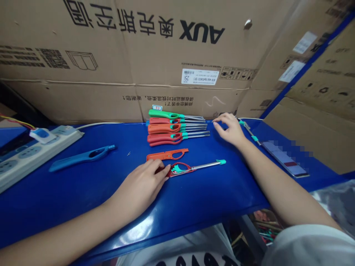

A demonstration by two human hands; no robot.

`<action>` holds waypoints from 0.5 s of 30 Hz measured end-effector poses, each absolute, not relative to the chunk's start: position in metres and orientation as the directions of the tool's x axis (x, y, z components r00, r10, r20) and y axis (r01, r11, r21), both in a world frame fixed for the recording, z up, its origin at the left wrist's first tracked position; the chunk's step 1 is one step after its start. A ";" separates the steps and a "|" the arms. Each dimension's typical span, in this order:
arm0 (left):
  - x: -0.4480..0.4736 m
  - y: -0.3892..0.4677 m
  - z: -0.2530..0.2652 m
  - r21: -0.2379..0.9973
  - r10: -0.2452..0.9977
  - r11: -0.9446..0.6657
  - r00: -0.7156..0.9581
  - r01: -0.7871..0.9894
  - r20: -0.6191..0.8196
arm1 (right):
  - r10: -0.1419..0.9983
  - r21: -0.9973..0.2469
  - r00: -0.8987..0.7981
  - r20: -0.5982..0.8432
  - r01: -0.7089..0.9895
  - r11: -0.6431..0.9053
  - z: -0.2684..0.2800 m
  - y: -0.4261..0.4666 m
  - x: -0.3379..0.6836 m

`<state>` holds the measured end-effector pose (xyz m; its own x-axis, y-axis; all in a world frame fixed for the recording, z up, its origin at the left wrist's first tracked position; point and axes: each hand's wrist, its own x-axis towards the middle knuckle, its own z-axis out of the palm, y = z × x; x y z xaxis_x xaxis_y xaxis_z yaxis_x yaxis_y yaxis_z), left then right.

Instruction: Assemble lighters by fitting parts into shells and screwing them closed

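Lying on the blue table (219,192), near the middle, an opened red stick lighter (192,169) is seen. Its handle is shown as a thin red frame, in which a turquoise trigger (177,169) is exposed. From the handle, a silver metal barrel (205,165) is extended to the right, and its end is covered by a turquoise tip (222,162).

The left end of this handle is gripped by the left hand (145,179); its fingers are bent and almost closed, and part of the handle is hidden under them. The right hand (229,128) is placed farther and to the right, beside the barrel ends of a row of stick lighters (163,128). Its thumb and forefinger are parted in a loose curve, and no object is seen held by them.

Just beyond the red lighter, an orange half-shell (159,155) is laid. At the left, a blue half-shell (85,157) is found near a white power strip (36,151). At the right, a phone (285,159) is placed.
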<state>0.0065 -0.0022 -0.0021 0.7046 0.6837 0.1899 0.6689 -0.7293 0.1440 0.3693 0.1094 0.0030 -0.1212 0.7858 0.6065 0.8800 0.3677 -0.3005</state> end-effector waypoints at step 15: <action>0.004 0.001 -0.006 0.189 0.630 -0.777 0.750 0.601 0.204 | 0.939 -0.424 0.177 0.295 0.905 -0.037 -0.032 0.151 0.468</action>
